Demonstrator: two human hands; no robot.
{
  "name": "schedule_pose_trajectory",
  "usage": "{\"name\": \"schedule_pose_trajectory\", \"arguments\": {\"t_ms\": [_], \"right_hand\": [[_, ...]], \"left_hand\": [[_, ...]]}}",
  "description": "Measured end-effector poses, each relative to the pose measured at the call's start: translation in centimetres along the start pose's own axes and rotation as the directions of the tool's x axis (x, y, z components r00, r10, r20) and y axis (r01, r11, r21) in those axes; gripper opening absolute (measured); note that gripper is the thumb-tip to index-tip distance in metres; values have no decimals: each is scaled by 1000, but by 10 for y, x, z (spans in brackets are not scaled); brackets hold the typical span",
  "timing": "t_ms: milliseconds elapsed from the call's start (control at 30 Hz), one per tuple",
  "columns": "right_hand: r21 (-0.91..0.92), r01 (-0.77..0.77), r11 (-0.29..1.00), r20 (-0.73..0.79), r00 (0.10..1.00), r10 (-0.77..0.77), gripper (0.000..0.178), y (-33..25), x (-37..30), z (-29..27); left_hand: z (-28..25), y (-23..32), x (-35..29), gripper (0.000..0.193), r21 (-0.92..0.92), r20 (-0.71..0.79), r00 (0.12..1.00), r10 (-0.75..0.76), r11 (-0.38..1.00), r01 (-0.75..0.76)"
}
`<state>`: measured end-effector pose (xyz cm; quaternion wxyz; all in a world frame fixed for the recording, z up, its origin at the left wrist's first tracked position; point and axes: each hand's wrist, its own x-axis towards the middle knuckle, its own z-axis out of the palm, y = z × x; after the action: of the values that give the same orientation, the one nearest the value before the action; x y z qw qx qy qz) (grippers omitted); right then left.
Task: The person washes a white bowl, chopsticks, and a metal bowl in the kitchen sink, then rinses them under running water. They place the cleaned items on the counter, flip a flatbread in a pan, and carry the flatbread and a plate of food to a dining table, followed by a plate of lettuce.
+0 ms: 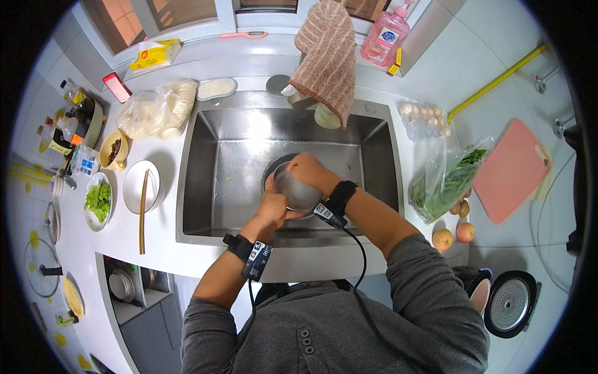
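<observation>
Over the sink, a round, shiny bowl is tipped with its inside toward me. My left hand grips its left and near side, the thumb at the rim and fingers reaching underneath. At the bowl's far rim, my right hand is closed, fingers curled in; what they hold, if anything, is hidden. Part of a dark round drain shows behind the bowl. A brown striped towel hangs over the faucet beyond my hands.
Left of the sink are a white bowl, chopsticks, lettuce on a plate and a bagged pale food. To the right lie bagged greens, eggs, round fruits and a pink cutting board.
</observation>
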<state>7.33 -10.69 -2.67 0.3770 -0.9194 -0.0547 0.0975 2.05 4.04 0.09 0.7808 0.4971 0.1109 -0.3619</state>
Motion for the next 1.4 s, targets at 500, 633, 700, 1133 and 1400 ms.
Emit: {"name": "schedule_pose_trajectory", "arguments": {"t_ms": [500, 633, 700, 1133, 1400], "right_hand": [[-596, 496, 631, 264, 863, -430, 42, -37, 22, -38], [-637, 235, 734, 291, 955, -53, 51, -21, 28, -47], [-592, 71, 803, 189, 981, 53, 53, -8, 20, -48], [575, -752, 322, 412, 606, 681, 39, 20, -64, 29], [-176, -560, 809, 179, 790, 586, 25, 31, -38, -16]], "left_hand": [[2, 8, -5, 74, 119, -16, 997, -71, 990, 72], [2, 13, -7, 74, 118, 7, 1000, 1, 993, -2], [1, 13, -4, 74, 64, -34, 998, 43, 997, -41], [3, -8, 27, 74, -4, -330, 936, 127, 991, -136], [0, -11, 19, 78, 19, -199, 972, 128, 992, -127]]}}
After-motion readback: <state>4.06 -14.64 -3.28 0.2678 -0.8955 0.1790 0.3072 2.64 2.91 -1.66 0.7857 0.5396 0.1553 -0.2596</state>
